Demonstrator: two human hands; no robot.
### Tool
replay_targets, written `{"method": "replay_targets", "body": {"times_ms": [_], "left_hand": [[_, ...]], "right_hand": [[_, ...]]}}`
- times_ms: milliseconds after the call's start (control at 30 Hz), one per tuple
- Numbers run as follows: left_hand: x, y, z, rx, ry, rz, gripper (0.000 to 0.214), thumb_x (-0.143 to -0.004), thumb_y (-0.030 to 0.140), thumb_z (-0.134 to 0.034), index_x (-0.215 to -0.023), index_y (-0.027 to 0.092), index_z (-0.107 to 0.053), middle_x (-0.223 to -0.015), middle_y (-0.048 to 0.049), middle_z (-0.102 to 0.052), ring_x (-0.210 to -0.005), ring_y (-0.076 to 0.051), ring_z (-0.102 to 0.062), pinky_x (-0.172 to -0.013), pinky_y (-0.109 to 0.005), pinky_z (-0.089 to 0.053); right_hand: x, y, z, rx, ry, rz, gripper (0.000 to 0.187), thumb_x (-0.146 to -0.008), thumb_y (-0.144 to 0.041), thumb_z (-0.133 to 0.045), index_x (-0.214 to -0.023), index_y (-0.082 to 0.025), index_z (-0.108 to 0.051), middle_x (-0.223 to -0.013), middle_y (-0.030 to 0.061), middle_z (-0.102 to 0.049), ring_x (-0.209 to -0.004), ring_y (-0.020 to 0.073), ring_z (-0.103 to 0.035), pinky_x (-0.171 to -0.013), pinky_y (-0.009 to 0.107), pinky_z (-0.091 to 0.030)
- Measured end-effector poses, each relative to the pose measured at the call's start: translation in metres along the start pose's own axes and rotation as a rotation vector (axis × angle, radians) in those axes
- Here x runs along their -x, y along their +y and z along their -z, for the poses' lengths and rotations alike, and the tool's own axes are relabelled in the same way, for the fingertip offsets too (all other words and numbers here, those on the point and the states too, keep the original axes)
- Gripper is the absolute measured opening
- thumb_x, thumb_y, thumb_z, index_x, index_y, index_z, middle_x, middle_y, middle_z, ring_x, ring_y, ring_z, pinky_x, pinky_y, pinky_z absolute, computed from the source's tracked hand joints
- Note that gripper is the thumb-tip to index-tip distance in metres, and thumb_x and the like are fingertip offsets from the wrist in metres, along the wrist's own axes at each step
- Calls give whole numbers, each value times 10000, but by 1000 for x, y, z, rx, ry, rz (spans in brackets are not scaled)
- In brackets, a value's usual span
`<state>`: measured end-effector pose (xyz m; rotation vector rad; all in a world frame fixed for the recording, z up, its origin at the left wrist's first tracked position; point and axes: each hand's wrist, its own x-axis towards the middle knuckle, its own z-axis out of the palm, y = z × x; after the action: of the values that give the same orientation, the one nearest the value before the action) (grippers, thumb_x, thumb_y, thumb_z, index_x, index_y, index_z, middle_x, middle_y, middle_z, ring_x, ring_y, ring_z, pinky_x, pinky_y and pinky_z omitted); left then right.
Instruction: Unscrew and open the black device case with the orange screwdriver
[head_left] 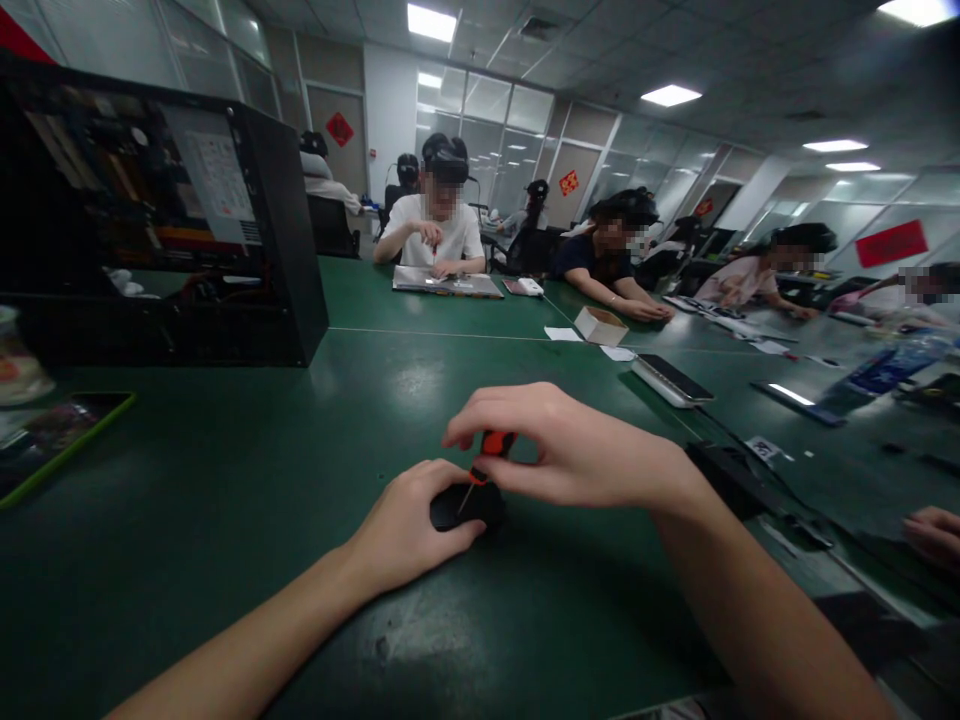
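Right of the computer case (279, 235), we note our left hand (412, 522) gripping a black device (484, 507) and our right hand (559, 445) pinching a tilted screwdriver (496, 444), which should stand square and steady.

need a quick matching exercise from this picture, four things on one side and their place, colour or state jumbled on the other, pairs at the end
Things:
1. screwdriver
2. small dark object
3. flat device at far left
4. computer case

Place, colour or state:
A. bright green edge
B. held by the left hand
C. open side, parts showing inside
D. orange and black, in the right hand

Pairs: 1-D, 2-B, 3-A, 4-C
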<state>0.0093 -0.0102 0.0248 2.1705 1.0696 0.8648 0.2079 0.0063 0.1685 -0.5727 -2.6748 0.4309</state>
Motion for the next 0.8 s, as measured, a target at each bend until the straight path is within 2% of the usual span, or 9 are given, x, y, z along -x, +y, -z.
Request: {"method": "replay_targets", "body": {"times_ms": [100, 267, 400, 633, 800], "left_hand": [[0, 2, 1, -23, 1, 11, 268, -814, 309, -762, -1054, 214, -690, -1017, -36, -712, -933, -249, -671, -875, -374, -523], [0, 5, 7, -52, -31, -32, 280, -797, 261, -758, -1063, 217, -685, -1052, -35, -722, -999, -254, -665, -914, -375, -510], [1, 7, 13, -74, -60, -24, 330, -791, 262, -750, -1115, 237, -691, -1133, -34, -732, -1058, -259, -669, -969, -385, -496], [2, 5, 13, -87, -60, 0, 349, -794, 310, -755, -1133, 243, -704, -1106, -38, -743, -1024, -259, -679, -933, -376, -514], [1, 6, 13, -106, -67, 12, 352, -767, 277, -757, -1112, 231, -705, -1066, -35, -736, -997, -260, -672, -891, -369, -520]], "right_hand": [[0, 1, -1, -32, 13, 24, 350, -840, -70, -632, -1167, -196, -640, -1107, 57, -714, -970, 188, -666, -847, 308, -531], [4, 7, 5, 53, 69, 21, 166, -890, -150, -651, -1053, -185, -659, -965, 29, -727, -842, 160, -672, -767, 272, -510], [11, 17, 15, 136, 161, -17, 140, -883, -146, -654, -1013, -198, -651, -891, -1, -715, -786, 145, -670, -735, 255, -488], [6, 28, 8, 127, 94, -29, 98, -888, -148, -634, -978, -185, -649, -885, 12, -710, -792, 147, -654, -733, 259, -473], [1, 31, 3, 108, 99, -38, 99, -898, -141, -641, -991, -175, -654, -896, 17, -712, -797, 143, -654, -741, 251, -471]]}}
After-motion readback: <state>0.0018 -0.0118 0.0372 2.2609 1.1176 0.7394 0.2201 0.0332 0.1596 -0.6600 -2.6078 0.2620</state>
